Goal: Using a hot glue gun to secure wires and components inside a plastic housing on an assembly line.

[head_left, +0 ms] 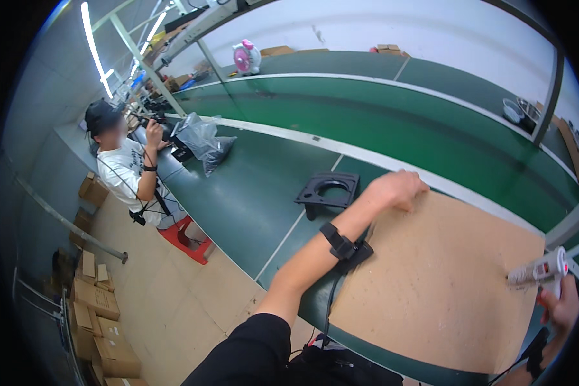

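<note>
At the right edge my right hand [563,302] is wrapped round the grip of a white pistol-grip tool [539,269] with a red trigger. Its barrel points left, over the right side of a brown cardboard sheet [444,283]. I cannot tell the tool's exact kind. My left hand [399,190] is at the sheet's far left corner, its fingers curled downward; what they hold, if anything, is hidden. A black strap circles my left wrist. Left of that arm, a black plastic frame [328,191] with a large round opening lies on the green table [257,186].
A clear plastic bag [206,145] of dark parts lies farther left on the table. Beyond it, a person [127,167] sits on a red stool [185,239]. Cardboard boxes [100,299] are stacked on the floor. A pink-and-white fan [246,58] stands on the back shelf.
</note>
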